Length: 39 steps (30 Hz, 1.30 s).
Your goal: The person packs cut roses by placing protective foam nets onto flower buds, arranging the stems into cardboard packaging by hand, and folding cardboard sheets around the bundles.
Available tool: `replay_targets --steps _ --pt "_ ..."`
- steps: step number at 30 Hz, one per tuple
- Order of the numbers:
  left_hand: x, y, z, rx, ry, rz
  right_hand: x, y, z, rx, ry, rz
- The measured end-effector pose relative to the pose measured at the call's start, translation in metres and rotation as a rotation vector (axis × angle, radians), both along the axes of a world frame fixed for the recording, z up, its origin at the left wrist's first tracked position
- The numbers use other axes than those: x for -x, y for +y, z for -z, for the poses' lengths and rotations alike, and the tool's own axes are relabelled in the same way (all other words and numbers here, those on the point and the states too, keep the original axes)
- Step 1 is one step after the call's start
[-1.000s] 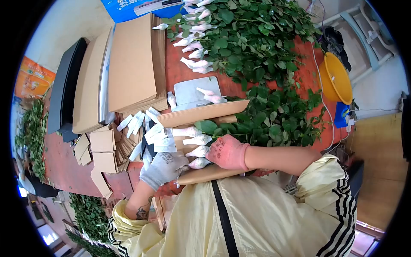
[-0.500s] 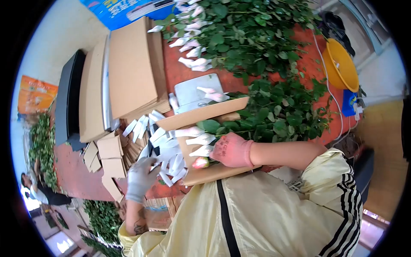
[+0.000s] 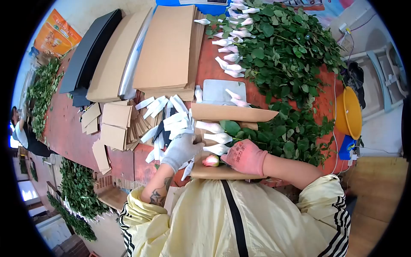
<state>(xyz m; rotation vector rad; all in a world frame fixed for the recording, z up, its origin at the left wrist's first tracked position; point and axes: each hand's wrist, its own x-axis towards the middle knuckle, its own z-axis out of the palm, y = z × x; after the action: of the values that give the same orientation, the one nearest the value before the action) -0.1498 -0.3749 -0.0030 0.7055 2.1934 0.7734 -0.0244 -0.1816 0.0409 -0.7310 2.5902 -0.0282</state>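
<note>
A bare pink rose lies at the near edge of an open cardboard wrapper. My right hand, in a pink glove, is closed at the stem just behind its bloom. Beyond it in the wrapper lie several roses with white net sleeves over their heads. My left hand, in a grey-white glove, is beside these heads with its fingers curled together; what they hold, if anything, is hidden. Loose white sleeves are heaped just past my left hand.
Stacked cardboard sheets and small card pieces cover the left of the red table. Leafy roses are piled at the back right. A grey metal plate lies beyond the wrapper. A yellow basin and a white cable stand right.
My left hand has moved from the heap of white sleeves rightward to the rose heads. My right hand stays at the bare rose. The camera view has turned and shifted.
</note>
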Motion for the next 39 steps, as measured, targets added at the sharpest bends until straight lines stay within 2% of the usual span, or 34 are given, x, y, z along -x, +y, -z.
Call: replay_targets --steps 2,5,11,15,18,20,21,23,26,28,29,31,32,36,39 --pt "0.001 0.006 -0.02 0.07 0.021 0.054 0.0 -0.001 0.0 0.012 0.021 -0.012" --pt "0.004 0.003 0.002 0.025 0.015 0.054 0.003 -0.001 -0.005 0.033 0.031 0.002" --pt "0.007 0.003 0.009 -0.092 0.071 0.106 0.005 -0.002 -0.002 0.072 0.023 0.028" --pt "0.004 0.001 -0.005 -0.04 0.054 0.106 0.007 -0.003 0.001 0.059 0.004 0.016" --pt "-0.008 -0.008 -0.024 0.022 0.213 0.137 0.006 -0.002 0.004 0.086 0.006 0.034" --pt "-0.018 -0.011 -0.072 0.014 0.267 0.367 0.005 -0.002 0.004 0.085 0.001 0.055" --pt "-0.027 -0.009 -0.081 0.009 0.265 0.365 0.006 -0.002 0.004 0.091 0.0 0.058" --pt "-0.047 -0.004 -0.092 -0.061 0.271 0.596 0.006 -0.001 0.006 0.096 -0.022 0.049" --pt "-0.065 -0.001 -0.082 0.035 0.313 0.561 0.001 0.005 0.01 0.175 0.071 0.084" --pt "-0.066 -0.003 -0.078 0.009 0.334 0.556 0.001 0.011 -0.001 0.406 0.063 0.151" --pt "-0.067 -0.003 -0.075 -0.016 0.352 0.552 -0.001 0.014 -0.008 0.401 0.058 0.14" --pt "-0.073 -0.008 -0.068 -0.05 0.395 0.514 -0.006 0.016 -0.019 0.191 0.213 0.375" --pt "-0.075 -0.009 -0.067 -0.081 0.436 0.493 -0.008 0.016 -0.016 0.079 0.181 0.389" --pt "-0.075 -0.005 -0.07 -0.044 0.417 0.506 -0.006 0.005 -0.007 0.016 0.084 0.296" --pt "-0.075 -0.005 -0.068 -0.029 0.411 0.517 0.0 0.0 -0.008 0.015 0.085 0.337"
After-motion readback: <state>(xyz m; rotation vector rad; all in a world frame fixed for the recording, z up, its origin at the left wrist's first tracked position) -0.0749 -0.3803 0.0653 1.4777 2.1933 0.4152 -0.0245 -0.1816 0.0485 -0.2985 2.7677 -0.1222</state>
